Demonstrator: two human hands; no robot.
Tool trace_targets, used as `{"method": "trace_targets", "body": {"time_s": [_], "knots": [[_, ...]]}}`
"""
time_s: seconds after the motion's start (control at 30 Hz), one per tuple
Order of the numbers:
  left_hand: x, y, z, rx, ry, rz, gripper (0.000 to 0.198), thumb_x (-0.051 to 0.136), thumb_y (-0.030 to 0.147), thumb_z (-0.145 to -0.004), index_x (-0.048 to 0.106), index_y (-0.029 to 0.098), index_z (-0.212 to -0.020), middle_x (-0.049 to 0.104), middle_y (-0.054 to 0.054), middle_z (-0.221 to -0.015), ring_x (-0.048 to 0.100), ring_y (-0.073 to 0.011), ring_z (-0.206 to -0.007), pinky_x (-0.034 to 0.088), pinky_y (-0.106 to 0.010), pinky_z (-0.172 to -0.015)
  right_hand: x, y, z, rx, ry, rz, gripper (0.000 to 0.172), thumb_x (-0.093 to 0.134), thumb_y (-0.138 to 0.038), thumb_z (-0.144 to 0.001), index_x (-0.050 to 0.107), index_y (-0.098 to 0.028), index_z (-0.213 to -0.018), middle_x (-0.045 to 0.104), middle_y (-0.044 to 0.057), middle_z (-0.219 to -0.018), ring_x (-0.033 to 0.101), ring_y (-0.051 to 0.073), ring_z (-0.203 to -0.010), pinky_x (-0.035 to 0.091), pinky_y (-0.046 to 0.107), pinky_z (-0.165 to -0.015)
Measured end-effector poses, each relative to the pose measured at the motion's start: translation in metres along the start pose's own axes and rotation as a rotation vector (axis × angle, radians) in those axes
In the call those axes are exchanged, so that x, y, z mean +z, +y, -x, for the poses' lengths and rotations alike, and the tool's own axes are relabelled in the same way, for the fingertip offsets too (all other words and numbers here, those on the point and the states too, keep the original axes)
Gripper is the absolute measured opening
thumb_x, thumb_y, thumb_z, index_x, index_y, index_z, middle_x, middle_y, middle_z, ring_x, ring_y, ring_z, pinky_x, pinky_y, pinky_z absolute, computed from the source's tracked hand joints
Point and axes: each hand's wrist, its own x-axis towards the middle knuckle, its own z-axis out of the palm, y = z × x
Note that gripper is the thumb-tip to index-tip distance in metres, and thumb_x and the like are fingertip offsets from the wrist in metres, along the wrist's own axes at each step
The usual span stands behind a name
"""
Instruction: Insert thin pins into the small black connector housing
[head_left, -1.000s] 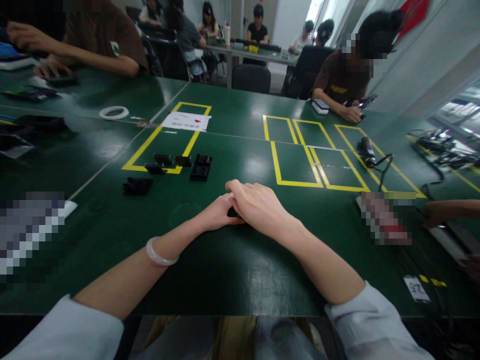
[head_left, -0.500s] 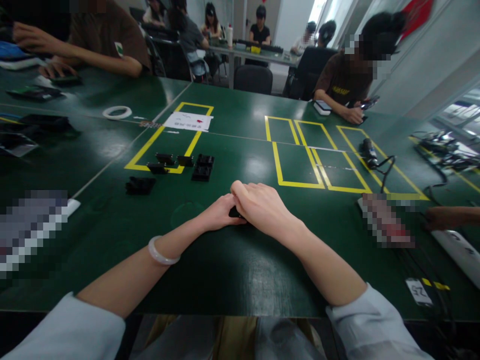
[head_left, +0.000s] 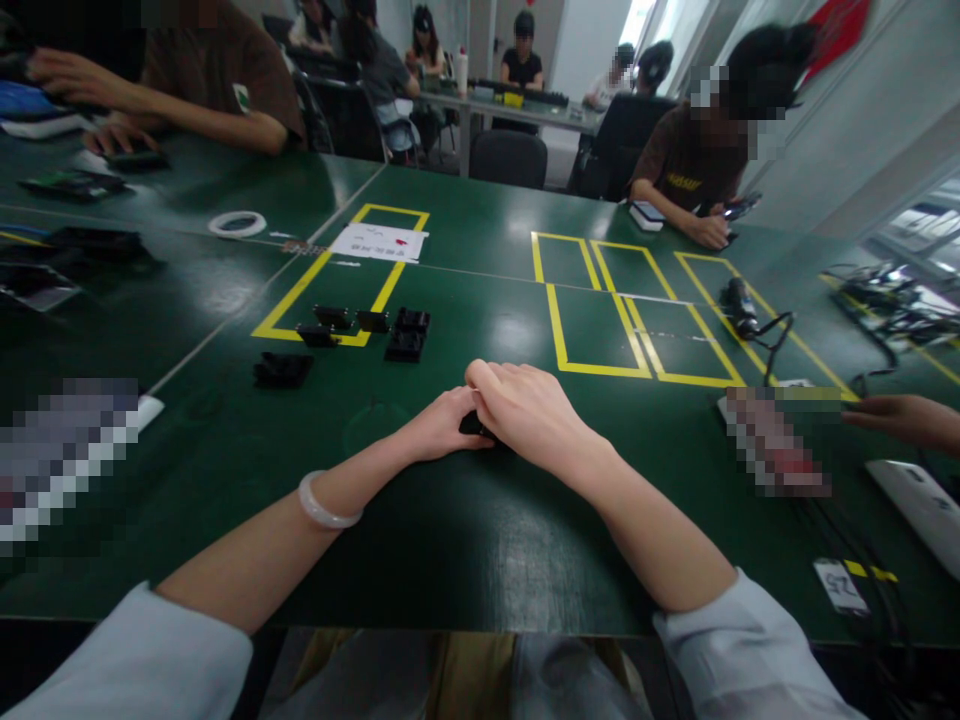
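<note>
My left hand (head_left: 445, 422) and my right hand (head_left: 523, 408) are closed together over a small black part (head_left: 472, 424), low at the middle of the green table. Only a dark bit of it shows between thumb and fingers, so its full shape is hidden. The right hand lies partly over the left fingertips. To the left of my hands stand several thin black plates (head_left: 332, 317), upright on the table. Beside them are a pair of black molded pieces (head_left: 408, 334) and another black piece (head_left: 283, 369) lying nearer to me.
Yellow tape outlines (head_left: 604, 372) mark the green table (head_left: 465, 530). A paper sheet (head_left: 379, 243) and a tape roll (head_left: 237, 225) lie farther left. At right are a black cylindrical device (head_left: 739, 307) with cable, a white power strip (head_left: 916, 510) and another person's hand (head_left: 904, 418).
My two hands stay nearly in place around the black part. At the right edge, the other person's hand has shifted slightly up and left.
</note>
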Motion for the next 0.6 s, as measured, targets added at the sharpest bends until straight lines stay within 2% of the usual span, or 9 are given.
{"method": "trace_targets", "body": {"time_s": [0.17,0.37,0.6], "knots": [[-0.0012,0.0008,-0.0007,0.009,-0.009,-0.001,0.048,0.075,0.038,-0.076,0.062,0.019,-0.117,0.063,-0.009,-0.125,0.056,-0.0326,-0.119,0.046,-0.046,-0.101,0.001,0.002,0.0005,-0.032,0.016,0.014,0.021,0.033,-0.024,-0.1,0.053,-0.018,-0.097,0.066,0.002,-0.081,0.06,0.015,-0.073,0.029,0.03,-0.063],[-0.0025,0.0023,-0.0009,0.023,-0.001,-0.006,0.054,0.075,0.038,-0.075,0.058,0.019,-0.123,0.061,-0.01,-0.129,0.055,-0.0327,-0.12,0.045,-0.047,-0.102,-0.0012,0.0032,0.0002,-0.02,-0.03,-0.006,0.019,0.034,-0.022,-0.098,0.052,-0.018,-0.098,0.066,0.003,-0.084,0.06,0.015,-0.073,0.028,0.029,-0.061],[-0.0008,-0.0007,-0.001,0.022,-0.016,-0.001,0.044,0.074,0.037,-0.076,0.062,0.019,-0.114,0.064,-0.008,-0.124,0.056,-0.0321,-0.119,0.045,-0.046,-0.101,-0.0018,0.0049,0.001,-0.024,-0.017,-0.014,0.019,0.034,-0.024,-0.098,0.052,-0.018,-0.098,0.066,0.003,-0.086,0.059,0.015,-0.075,0.029,0.029,-0.064]]}}
